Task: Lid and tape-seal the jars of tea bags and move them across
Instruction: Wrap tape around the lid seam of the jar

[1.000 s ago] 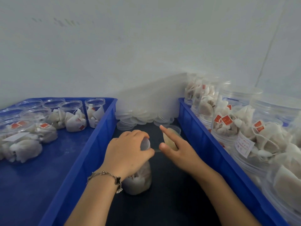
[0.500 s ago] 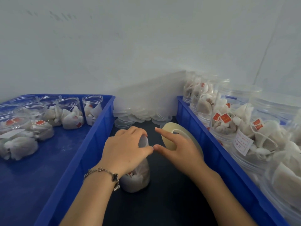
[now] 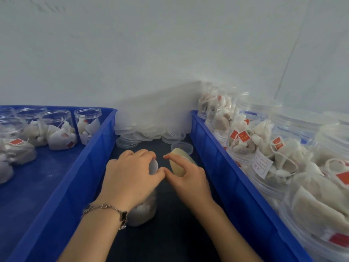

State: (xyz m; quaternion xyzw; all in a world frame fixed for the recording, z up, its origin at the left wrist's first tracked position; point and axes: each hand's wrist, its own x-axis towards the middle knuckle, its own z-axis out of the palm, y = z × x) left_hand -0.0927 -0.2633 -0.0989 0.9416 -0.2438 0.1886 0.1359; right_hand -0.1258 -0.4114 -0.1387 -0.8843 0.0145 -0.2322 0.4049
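Observation:
A clear jar of tea bags [image 3: 144, 210] stands on the dark table between two blue crates. My left hand [image 3: 130, 178] grips its lidded top from above, fingers curled round the lid [image 3: 154, 165]. My right hand [image 3: 188, 178] holds a roll of pale tape [image 3: 177, 163] right beside the lid, thumb and fingers round the roll, its thumb touching my left thumb. The jar's upper half is hidden under my left hand.
The left blue crate [image 3: 90, 157] holds several open jars of tea bags [image 3: 58, 129]. The right blue crate [image 3: 222, 167] is packed with lidded jars [image 3: 264, 152]. Loose clear lids [image 3: 151, 133] are heaped at the back by the white wall; one lies near the tape [image 3: 186, 147].
My right hand has turned the tape roll and brought it in closer to the lid, so both thumbs now touch. My left hand has stayed on the jar.

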